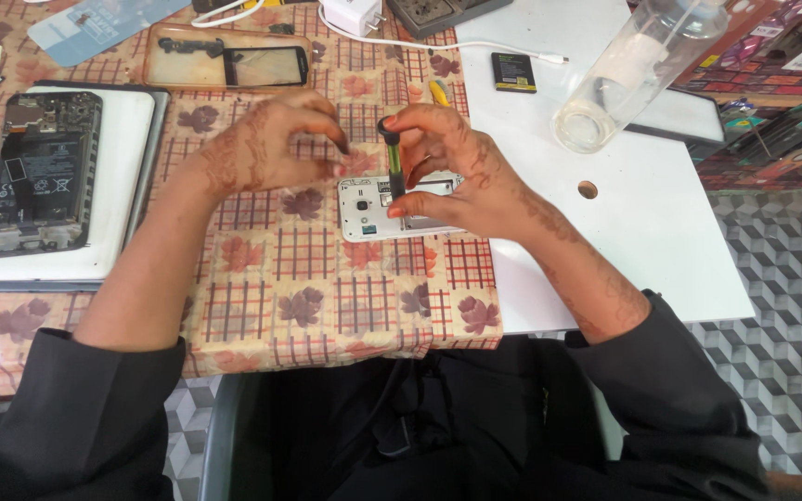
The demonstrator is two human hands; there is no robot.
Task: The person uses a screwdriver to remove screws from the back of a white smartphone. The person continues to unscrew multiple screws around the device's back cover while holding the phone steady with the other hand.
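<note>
A small white phone (364, 211) lies face down with its back cover off, on a checked cloth with leaf prints (327, 297). My right hand (461, 176) holds a dark green-handled screwdriver (392, 158) upright, its tip down on the phone near the camera. My left hand (276, 144) hovers just left of the screwdriver, fingertips pinched together close to the phone's top edge; whether it holds anything tiny is not visible.
An opened black phone (41, 172) lies on a white tray (122, 186) at the left. A phone frame in a clear case (229, 57) sits at the back. A black battery (513, 72), a charger with cable (355, 14) and a clear plastic bottle (633, 70) lie on the white table (661, 241).
</note>
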